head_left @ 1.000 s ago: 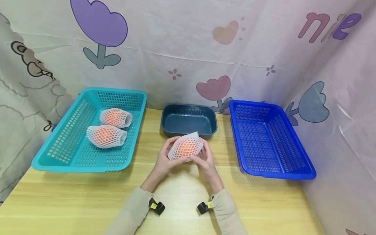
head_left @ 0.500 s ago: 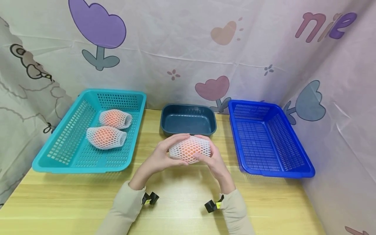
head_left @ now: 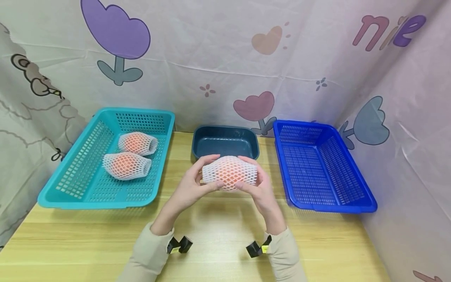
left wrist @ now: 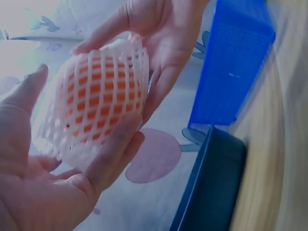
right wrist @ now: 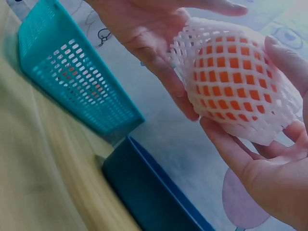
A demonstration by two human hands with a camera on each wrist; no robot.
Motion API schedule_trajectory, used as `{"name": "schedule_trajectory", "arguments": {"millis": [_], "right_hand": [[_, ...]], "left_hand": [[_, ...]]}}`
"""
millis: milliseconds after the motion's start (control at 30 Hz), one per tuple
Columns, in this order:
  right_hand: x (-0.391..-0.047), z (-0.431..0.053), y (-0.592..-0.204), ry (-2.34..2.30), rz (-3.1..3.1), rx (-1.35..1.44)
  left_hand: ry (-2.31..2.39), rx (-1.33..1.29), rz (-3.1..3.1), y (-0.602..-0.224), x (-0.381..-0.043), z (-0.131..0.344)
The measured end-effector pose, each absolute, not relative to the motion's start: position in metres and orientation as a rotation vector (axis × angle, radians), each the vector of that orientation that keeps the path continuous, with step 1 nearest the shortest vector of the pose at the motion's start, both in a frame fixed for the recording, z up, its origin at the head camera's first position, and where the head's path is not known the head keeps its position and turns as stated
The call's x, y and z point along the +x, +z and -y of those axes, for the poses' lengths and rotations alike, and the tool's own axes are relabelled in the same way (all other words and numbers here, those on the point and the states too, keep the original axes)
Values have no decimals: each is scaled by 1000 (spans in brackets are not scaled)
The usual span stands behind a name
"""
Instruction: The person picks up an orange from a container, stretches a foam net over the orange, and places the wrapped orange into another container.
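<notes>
Both hands hold an orange [head_left: 230,174] wrapped in a white foam net, raised over the table in front of the dark basin. My left hand [head_left: 188,190] grips its left end, and my right hand [head_left: 262,192] grips the right end. In the head view the thumbs lie on the near side and the net's long axis runs left to right. The fingers wrap behind and below, partly hidden by the net. The left wrist view shows the orange flesh-coloured skin through the mesh [left wrist: 101,96]; the right wrist view shows the netted orange [right wrist: 236,79] between both hands.
At left a teal basket [head_left: 88,205] contains two more netted oranges [head_left: 126,165]. The dark teal basin [head_left: 225,145] stands at the back against the patterned curtain [head_left: 197,51]. To the right is a blue basket [head_left: 310,174]. All stand on a light wooden table [head_left: 218,243].
The netted orange has turned from a tilt to nearly level and moved slightly right and up in the head view. The forearms have spread apart; both hands keep hold of it.
</notes>
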State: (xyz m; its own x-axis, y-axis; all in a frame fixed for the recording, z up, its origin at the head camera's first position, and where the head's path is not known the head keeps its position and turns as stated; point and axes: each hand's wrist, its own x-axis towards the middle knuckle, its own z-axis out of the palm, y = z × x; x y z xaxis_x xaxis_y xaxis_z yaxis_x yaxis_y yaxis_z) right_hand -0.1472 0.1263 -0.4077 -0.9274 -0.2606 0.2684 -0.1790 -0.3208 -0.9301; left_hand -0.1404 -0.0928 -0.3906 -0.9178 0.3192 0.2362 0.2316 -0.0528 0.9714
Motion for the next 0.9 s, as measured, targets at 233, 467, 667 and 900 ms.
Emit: {"name": "schedule_trajectory", "arguments": {"millis": [233,467,667,900], "right_hand": [[-144,-125,-401,-2449,-1724,-627],[-143,-128,-397,-2399,-1737,-634],[-142,-130,-395,-2378,-1701,-679],[-140,-128,-395,-2373,-1689,-745]], "left_hand": [[2220,656,-2028,-387,-139,91],[2231,685,-1976,-385,-138,92],[2209,692,-1978,-385,-137,93],[2230,743,-2024,-386,-136,93]]}}
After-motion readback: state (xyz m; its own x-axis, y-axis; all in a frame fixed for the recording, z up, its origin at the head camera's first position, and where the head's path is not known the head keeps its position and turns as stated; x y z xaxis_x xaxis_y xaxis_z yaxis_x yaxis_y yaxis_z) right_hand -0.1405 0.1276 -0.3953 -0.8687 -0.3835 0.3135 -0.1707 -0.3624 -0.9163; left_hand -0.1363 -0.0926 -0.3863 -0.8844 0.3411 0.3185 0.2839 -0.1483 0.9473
